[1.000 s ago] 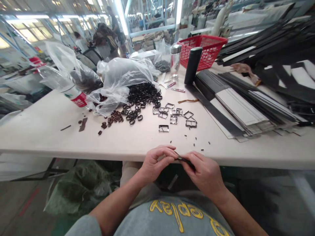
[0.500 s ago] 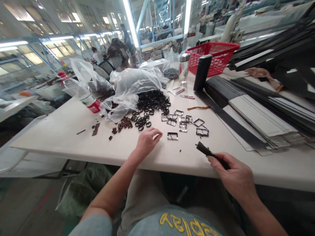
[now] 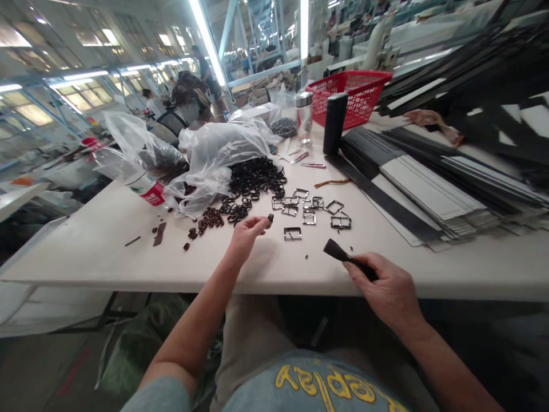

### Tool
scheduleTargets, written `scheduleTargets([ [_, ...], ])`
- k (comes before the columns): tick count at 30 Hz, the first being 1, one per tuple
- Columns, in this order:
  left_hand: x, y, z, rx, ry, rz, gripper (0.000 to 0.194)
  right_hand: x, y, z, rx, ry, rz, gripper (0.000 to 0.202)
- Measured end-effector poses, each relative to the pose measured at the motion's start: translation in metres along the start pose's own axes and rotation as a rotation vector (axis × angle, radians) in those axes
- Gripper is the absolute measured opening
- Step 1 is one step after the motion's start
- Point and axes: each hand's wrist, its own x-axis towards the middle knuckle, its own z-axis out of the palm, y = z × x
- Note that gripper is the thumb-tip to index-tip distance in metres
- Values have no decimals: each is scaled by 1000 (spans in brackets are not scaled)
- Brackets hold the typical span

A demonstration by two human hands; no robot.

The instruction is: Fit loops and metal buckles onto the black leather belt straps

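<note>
My left hand [image 3: 247, 236] is raised just above the table, thumb and fingers pinched on a small dark loop [image 3: 270, 220]. It is close to black loops [image 3: 257, 176] heaped on the table and a pile of small brown loops [image 3: 211, 220]. My right hand [image 3: 386, 283], nearer the front edge, is closed around a black leather-like strip [image 3: 335, 250], whose flat, wider end points left. The rest of the strip is hidden in the palm. Between the hands lies a single metal buckle [image 3: 293, 233], with several more buckles [image 3: 309, 217] behind it.
Clear plastic bags [image 3: 227, 143] and a plastic bottle [image 3: 146, 187] stand at the left. A glass flask [image 3: 304, 117], a black cylinder [image 3: 335, 123] and a red basket [image 3: 351, 97] are at the back. Stacked strips [image 3: 433, 183] fill the right side.
My left hand, which showed no loop clearly before, has come up slightly with a dark loop in its fingertips. The strip's end in my right hand has turned, showing its wider face.
</note>
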Motion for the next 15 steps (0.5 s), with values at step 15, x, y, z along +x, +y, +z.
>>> scheduleTargets([
  [15,-71,40,85,-915,-82,-456,39,-4,-35,0,-167,1,-206,14],
])
